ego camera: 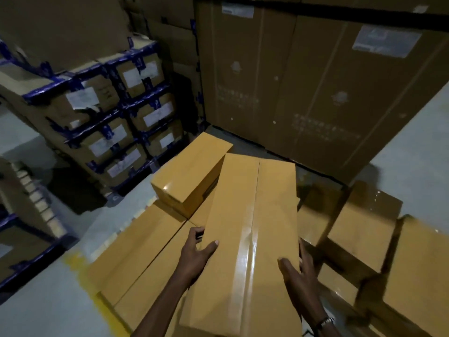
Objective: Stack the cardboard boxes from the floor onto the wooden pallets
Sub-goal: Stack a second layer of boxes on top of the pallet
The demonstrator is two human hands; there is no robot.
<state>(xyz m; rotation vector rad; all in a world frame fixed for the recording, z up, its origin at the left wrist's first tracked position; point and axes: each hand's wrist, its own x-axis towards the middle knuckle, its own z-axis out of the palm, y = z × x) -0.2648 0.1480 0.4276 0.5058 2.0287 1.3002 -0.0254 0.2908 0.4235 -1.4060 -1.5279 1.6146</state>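
Both my hands, left hand (196, 249) and right hand (297, 271), clamp the long box (247, 239), fingers curled round its edges to steady it over the stacked boxes (145, 242).

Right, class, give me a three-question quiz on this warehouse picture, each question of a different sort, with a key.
1. True or false: both hands grip the same long taped box.
2. Multiple choice: the smaller box beyond the left hand lies
A) on top of other tan boxes
B) on the bare floor
C) in the right hand
3. Fill in: the stacked cartons at the left are bound with ____ tape.

Key:
1. True; one hand holds each long side, thumbs on top.
2. A
3. Blue
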